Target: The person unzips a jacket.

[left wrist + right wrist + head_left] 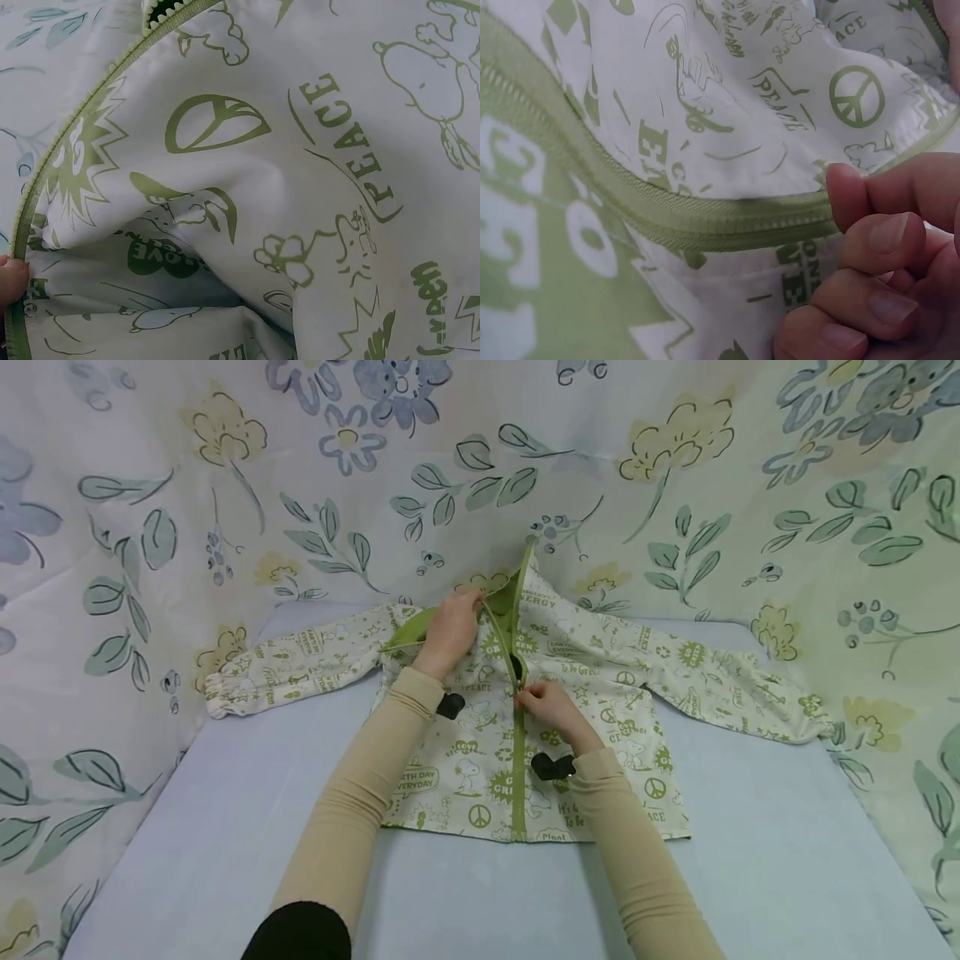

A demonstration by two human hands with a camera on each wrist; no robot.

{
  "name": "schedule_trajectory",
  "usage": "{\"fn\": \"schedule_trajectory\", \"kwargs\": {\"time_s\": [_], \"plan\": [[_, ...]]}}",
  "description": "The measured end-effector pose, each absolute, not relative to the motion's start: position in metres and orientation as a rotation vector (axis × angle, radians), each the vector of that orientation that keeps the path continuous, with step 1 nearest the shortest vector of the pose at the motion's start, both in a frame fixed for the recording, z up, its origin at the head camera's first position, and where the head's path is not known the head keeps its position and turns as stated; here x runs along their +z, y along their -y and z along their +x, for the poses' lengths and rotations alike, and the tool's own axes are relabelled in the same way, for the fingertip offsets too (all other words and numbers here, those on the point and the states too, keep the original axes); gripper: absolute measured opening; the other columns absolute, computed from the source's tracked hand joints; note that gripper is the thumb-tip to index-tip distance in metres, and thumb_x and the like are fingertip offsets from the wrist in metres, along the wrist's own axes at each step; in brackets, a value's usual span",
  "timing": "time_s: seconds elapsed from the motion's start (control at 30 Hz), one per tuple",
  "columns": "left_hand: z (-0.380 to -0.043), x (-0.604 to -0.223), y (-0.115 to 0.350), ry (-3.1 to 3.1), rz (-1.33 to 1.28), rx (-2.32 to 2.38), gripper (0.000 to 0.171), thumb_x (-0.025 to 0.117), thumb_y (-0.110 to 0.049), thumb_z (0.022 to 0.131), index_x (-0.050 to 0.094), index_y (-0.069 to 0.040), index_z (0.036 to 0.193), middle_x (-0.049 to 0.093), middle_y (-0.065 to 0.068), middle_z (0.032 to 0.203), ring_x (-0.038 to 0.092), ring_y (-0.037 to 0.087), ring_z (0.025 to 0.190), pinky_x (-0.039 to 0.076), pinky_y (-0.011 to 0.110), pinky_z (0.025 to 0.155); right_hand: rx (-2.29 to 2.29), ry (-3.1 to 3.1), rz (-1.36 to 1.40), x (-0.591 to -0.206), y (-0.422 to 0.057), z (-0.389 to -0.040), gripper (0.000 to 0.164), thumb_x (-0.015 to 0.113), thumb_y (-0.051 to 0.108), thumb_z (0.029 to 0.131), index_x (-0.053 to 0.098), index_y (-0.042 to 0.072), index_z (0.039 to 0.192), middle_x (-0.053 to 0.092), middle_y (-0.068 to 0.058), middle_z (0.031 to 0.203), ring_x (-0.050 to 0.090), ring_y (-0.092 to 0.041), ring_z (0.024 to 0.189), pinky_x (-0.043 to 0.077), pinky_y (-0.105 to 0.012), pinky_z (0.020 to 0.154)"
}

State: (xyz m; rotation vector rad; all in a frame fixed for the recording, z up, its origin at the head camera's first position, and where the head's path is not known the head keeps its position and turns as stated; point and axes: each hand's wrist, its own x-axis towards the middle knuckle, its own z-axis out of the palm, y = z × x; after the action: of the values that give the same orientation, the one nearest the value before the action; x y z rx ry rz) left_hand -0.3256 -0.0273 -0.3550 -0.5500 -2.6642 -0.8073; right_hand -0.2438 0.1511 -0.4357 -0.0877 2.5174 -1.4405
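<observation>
A white zip-up jacket with green print lies front up, sleeves spread to both sides. Its green zipper is joined below my right hand and parted above it. Thumb and forefinger of that hand pinch the zipper pull, which the fingers hide; in the right wrist view the hand has its other fingers curled. Higher up, my left hand grips the loose zipper edge near the collar. Only a fingertip of it shows in the left wrist view, against the zipper tape. Green lining shows at the neck.
The jacket lies on a pale table. Floral cloth hangs behind it and along both sides. The left sleeve end and right sleeve end reach toward the table's sides. Black wrist cameras sit just above the jacket front.
</observation>
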Motion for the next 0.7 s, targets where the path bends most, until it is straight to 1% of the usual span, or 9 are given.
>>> {"fn": "schedule_trajectory", "kwargs": {"time_s": [0.23, 0.4, 0.53, 0.7], "plan": [[-0.3265, -0.3552, 0.0293, 2.652, -0.527, -0.812, 0.021, 0.042, -0.012, 0.092, 0.058, -0.008, 0.104, 0.059, 0.005, 0.1, 0.055, 0.018, 0.086, 0.046, 0.026, 0.072, -1.452, -2.484, -0.097, -0.4411, -0.154, -0.2439, 0.027, 0.046, 0.02, 0.088, 0.066, 0.004, 0.08, 0.025, 0.002, 0.046, 0.02, -0.013, 0.042, 0.021, -0.025, 0.039], [-0.3266, -0.3557, 0.0294, 2.642, -0.514, -0.818, 0.021, 0.042, -0.013, 0.092, 0.058, -0.009, 0.105, 0.059, 0.005, 0.099, 0.055, 0.017, 0.082, 0.046, 0.025, 0.066, -1.43, -2.474, -0.107, -0.4402, -0.1551, -0.2431, 0.028, 0.045, 0.021, 0.089, 0.066, 0.004, 0.083, 0.025, 0.001, 0.046, 0.017, -0.014, 0.042, 0.021, -0.026, 0.039], [-0.3257, -0.3546, 0.0293, 2.643, -0.502, -0.828, 0.022, 0.041, -0.014, 0.093, 0.058, -0.009, 0.105, 0.059, 0.006, 0.098, 0.055, 0.017, 0.076, 0.046, 0.025, 0.059, -1.404, -2.476, -0.118, -0.4395, -0.1558, -0.2433, 0.028, 0.045, 0.022, 0.089, 0.066, 0.005, 0.083, 0.029, 0.0, 0.048, 0.019, -0.014, 0.043, 0.022, -0.026, 0.04], [-0.3254, -0.3538, 0.0293, 2.639, -0.487, -0.837, 0.02, 0.042, -0.014, 0.092, 0.057, -0.008, 0.104, 0.059, 0.007, 0.095, 0.054, 0.017, 0.072, 0.045, 0.024, 0.057, -1.4, -2.467, -0.126, -0.4386, -0.1566, -0.2435, 0.028, 0.045, 0.022, 0.09, 0.066, 0.005, 0.083, 0.028, 0.001, 0.047, 0.02, -0.013, 0.042, 0.023, -0.025, 0.04]]}}
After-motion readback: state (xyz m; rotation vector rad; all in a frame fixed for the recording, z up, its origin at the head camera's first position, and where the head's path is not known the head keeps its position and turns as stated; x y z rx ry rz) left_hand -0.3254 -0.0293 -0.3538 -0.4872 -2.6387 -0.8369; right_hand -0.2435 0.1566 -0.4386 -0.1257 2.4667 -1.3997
